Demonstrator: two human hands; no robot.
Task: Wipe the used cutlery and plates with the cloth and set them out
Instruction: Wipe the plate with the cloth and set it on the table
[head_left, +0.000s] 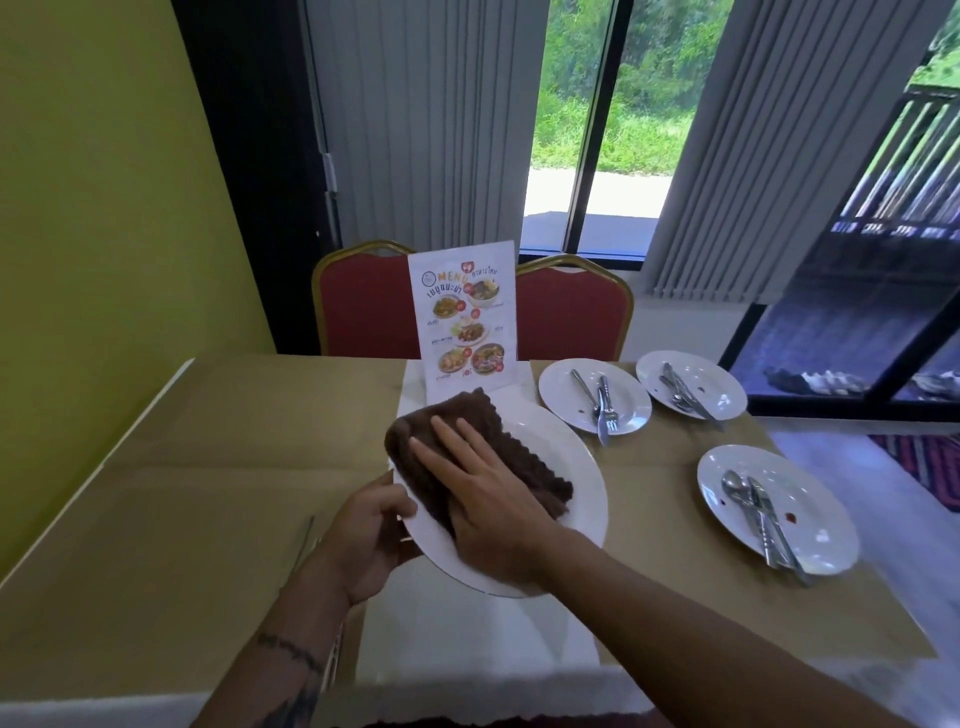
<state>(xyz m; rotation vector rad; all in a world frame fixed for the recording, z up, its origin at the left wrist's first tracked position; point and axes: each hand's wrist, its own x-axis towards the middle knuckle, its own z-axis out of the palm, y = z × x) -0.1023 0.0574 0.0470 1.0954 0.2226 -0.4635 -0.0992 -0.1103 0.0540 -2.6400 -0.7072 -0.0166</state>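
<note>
The left hand (370, 530) gripped the plate (587, 483); the flat right hand (483, 493) pressed the cloth (540, 483) on it. Three other plates (826, 535) with cutlery (602, 408) looked unwiped.

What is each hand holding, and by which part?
Left hand grips the plate by its left rim. Right hand holds nothing; it presses the cloth flat.

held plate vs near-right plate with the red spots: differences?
1. The held round white plate is gripped at its rim by the left hand; the near-right round white plate lies on the brown-covered table.
2. The held plate carries a brown cloth, pressed by the right hand; the near-right plate carries metal cutlery.
3. Red spots show on the near-right plate; none show on the held plate's bare part.
Both are white and round.
</note>
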